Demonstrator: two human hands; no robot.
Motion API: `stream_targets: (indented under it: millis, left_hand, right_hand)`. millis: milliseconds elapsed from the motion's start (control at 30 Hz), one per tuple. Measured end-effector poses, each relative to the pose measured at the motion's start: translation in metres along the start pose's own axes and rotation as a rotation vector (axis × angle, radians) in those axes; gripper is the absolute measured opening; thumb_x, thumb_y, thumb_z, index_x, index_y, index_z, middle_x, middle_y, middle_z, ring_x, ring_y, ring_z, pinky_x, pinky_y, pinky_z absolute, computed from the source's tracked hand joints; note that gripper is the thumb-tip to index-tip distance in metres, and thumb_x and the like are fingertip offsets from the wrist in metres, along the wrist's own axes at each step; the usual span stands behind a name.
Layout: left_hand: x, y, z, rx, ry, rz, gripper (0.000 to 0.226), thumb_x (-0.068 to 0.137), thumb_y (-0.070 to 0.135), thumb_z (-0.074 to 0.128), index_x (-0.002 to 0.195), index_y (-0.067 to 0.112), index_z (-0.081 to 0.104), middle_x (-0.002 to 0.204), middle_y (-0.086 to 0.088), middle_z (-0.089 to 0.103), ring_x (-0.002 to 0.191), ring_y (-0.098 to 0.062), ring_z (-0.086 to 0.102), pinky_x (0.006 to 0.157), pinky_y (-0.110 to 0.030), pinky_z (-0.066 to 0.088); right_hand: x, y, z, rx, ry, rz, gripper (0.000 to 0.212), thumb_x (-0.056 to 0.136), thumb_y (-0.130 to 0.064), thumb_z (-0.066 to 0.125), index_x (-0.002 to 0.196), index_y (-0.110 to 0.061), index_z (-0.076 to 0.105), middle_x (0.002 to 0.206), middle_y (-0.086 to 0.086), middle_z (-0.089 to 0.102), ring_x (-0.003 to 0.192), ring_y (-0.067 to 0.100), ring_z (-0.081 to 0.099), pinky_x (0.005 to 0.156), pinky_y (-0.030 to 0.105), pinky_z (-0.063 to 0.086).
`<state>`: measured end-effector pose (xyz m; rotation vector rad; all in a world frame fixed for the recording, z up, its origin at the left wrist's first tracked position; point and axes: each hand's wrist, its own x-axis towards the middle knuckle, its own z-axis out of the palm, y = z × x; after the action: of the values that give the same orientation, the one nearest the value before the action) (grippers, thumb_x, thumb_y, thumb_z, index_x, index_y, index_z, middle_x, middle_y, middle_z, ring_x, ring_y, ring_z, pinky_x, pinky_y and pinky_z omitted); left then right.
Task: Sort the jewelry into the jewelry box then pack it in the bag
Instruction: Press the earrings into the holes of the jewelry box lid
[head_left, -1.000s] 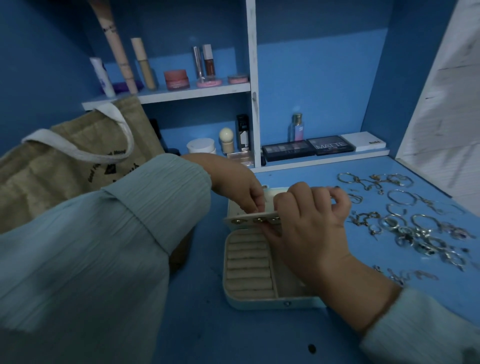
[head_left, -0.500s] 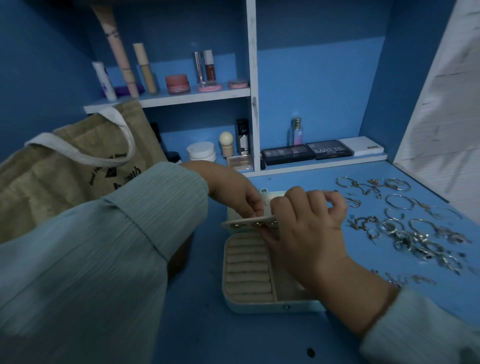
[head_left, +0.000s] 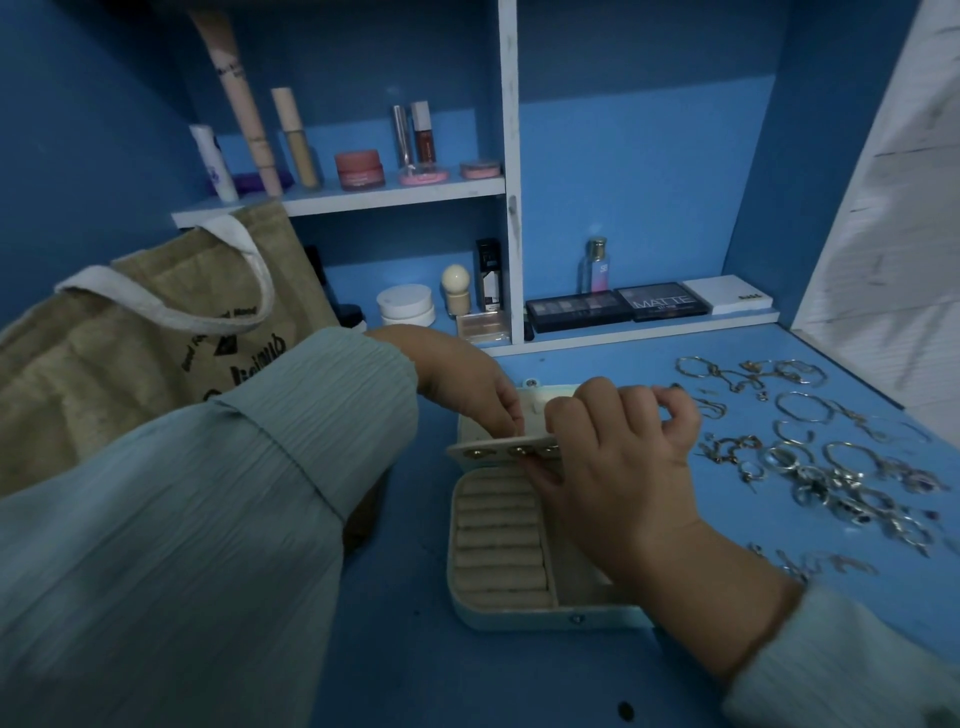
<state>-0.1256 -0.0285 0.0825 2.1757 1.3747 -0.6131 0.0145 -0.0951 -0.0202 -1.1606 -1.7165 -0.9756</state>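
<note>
Jute tote bag (head_left: 130, 353) stands open at left, ready for packing. Left hand (head_left: 467, 389) and right hand (head_left: 618, 457) both pinch the snap strap (head_left: 498, 448) over the open jewelry box (head_left: 498, 540), likely freeing the necklace holder. Rings and hoops (head_left: 831, 457) lie unsorted, right of box.

Dim, blue-tinted light; no glare; wide-angle bowing at edges; near sleeve (head_left: 182, 519) soft, slight overall blur

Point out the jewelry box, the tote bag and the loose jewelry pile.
jewelry box (head_left: 498, 540): head view, on its ring rolls.
tote bag (head_left: 130, 364): head view, on its burlap front.
jewelry pile (head_left: 841, 493): head view, on the clustered rings.
</note>
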Motion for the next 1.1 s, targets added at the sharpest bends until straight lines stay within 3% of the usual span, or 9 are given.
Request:
stream_targets:
  millis: [200,500,667,800,967,1100]
  left_hand:
    - [0.000,0.000,0.003,-0.021,-0.027,0.019,0.008,0.093,0.030,0.052,0.093,0.031,0.060,0.088,0.021,0.057,0.083,0.008,0.049,0.088,-0.022,0.030]
    - [0.003,-0.002,0.001,0.014,-0.014,0.028,0.008,0.089,0.037,0.056,0.083,0.039,0.059,0.089,0.021,0.057,0.087,0.004,0.049,0.092,-0.027,0.032]
    - [0.003,-0.004,-0.002,-0.019,0.056,-0.022,0.009,0.090,0.039,0.052,0.092,0.031,0.055,0.108,0.005,0.053,0.108,-0.013,0.048,0.105,-0.036,0.031]
    - [0.007,-0.008,-0.002,0.017,-0.007,0.058,0.013,0.091,0.037,0.052,0.080,0.043,0.056,0.089,0.020,0.053,0.093,-0.002,0.048,0.105,-0.036,0.032]
    - [0.012,-0.012,0.001,0.000,-0.029,0.091,0.017,0.089,0.035,0.055,0.075,0.044,0.061,0.085,0.022,0.059,0.090,0.000,0.052,0.104,-0.044,0.036]
    - [0.011,-0.008,0.004,-0.016,-0.058,0.103,0.014,0.091,0.032,0.053,0.084,0.040,0.062,0.093,0.018,0.061,0.094,0.000,0.053,0.104,-0.039,0.035]
  right_hand:
    - [0.000,-0.001,-0.002,0.011,0.017,0.001,0.029,0.082,-0.043,0.058,0.081,-0.018,0.044,0.073,0.003,0.052,0.074,0.021,0.036,0.082,0.041,0.029]
    - [0.000,-0.002,-0.004,0.007,0.014,-0.011,0.025,0.080,-0.038,0.059,0.083,-0.018,0.045,0.073,0.002,0.054,0.074,0.021,0.038,0.081,0.041,0.029]
    - [0.000,-0.002,-0.005,0.021,0.033,0.001,0.022,0.083,-0.037,0.057,0.082,-0.018,0.045,0.072,0.002,0.053,0.074,0.020,0.038,0.079,0.039,0.029]
    - [0.000,-0.002,-0.005,0.017,0.020,-0.004,0.022,0.084,-0.038,0.055,0.083,-0.018,0.046,0.073,0.002,0.054,0.075,0.021,0.038,0.080,0.039,0.029]
    - [-0.001,-0.002,-0.004,0.009,0.013,0.000,0.023,0.083,-0.039,0.057,0.084,-0.019,0.046,0.073,0.002,0.053,0.074,0.020,0.037,0.080,0.040,0.029]
    - [-0.002,-0.001,-0.003,0.006,0.009,-0.009,0.025,0.082,-0.040,0.058,0.083,-0.018,0.047,0.073,0.002,0.054,0.074,0.021,0.037,0.081,0.039,0.028]
